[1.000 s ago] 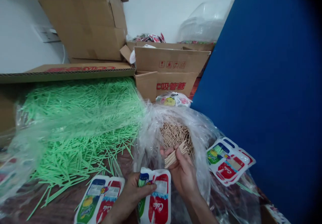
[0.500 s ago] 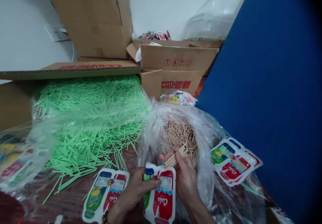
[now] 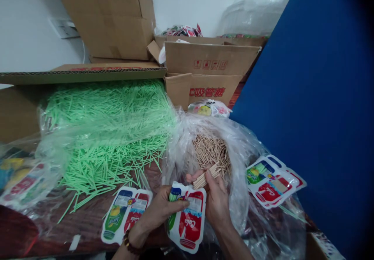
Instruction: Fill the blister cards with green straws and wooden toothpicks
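The fingers [image 3: 210,183] of the right hand [image 3: 217,207] are clamped on a small bundle of tan sticks [image 3: 208,173], held just above the twin pouch [image 3: 189,221]. The left hand [image 3: 157,215] pinches that pouch shut-fingered near its top, thumb across the printed front, with green showing in the pouch's left half. The sticks look light, thin and stiff, apt to fan out or slip unless gripped mid-length. The pouch appears to be glossy, floppy film, best held close to its mouth. Behind the hands gapes a clear plastic bag [image 3: 245,154] heaped with more tan sticks [image 3: 212,151]. Another twin pouch lies flat on the table [image 3: 87,225] just left of the wrist, and several more rest on the plastic to the right. A large pile of green sticks [image 3: 108,123] spills from a plastic-lined carton at left. Cardboard boxes [image 3: 204,63] stand behind, and a blue panel [image 3: 315,96] rises at right.
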{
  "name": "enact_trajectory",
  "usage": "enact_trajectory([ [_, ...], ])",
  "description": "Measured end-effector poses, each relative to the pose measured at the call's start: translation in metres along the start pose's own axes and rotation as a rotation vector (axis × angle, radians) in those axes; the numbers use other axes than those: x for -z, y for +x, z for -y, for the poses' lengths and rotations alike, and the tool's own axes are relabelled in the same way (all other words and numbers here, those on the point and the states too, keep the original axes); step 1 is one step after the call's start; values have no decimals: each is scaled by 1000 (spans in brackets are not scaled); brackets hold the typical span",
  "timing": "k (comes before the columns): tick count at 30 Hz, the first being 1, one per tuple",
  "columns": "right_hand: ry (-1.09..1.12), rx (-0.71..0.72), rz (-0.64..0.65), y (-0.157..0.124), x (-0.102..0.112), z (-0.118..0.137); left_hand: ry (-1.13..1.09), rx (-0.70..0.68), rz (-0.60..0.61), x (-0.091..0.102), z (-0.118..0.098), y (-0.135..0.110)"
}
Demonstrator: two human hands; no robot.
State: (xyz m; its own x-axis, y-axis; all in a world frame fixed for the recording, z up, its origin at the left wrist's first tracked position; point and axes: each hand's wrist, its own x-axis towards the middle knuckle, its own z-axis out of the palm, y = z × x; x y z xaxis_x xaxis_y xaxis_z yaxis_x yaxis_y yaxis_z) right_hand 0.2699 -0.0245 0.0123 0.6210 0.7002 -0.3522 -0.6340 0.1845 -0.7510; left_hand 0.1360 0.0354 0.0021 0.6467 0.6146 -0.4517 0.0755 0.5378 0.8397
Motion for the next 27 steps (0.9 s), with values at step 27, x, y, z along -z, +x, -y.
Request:
enact_trajectory([
  [27,-589,99,630,34,7,32,-9,-226,51,23,-18,25],
])
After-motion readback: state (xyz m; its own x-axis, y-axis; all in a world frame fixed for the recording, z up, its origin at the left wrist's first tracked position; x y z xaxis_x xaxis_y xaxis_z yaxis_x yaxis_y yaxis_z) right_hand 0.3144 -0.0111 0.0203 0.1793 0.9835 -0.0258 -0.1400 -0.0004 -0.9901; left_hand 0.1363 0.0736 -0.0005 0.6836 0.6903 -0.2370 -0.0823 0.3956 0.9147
